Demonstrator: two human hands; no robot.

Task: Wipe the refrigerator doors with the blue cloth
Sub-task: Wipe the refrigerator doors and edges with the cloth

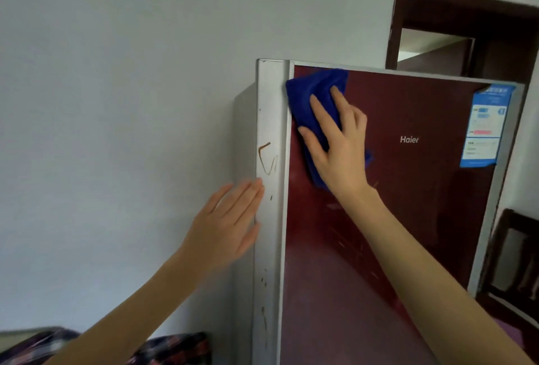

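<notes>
Your right hand (335, 142) lies flat on the blue cloth (309, 102), fingers straight and spread. It presses the cloth against the top left corner of the dark red refrigerator door (408, 213). The cloth's upper edge reaches the door's top edge, and its left edge meets the grey side strip (269, 96). Your left hand (230, 221) is flat too, fingers together, resting on that strip's outer edge and holding nothing.

The wipe looks barely begun: pale streaks (353, 245) show lower down the door's left half. Press with the whole palm so the folded cloth does not bunch or slip out below your wrist. Work in overlapping passes from the top edge downward. Near the right edge, go gently round the blue label (485, 125), whose top corner seems to be lifting. Let the left hand brace the cabinet so the door does not swing. The brown squiggle (267, 157) on the strip will likely need firmer rubbing.
</notes>
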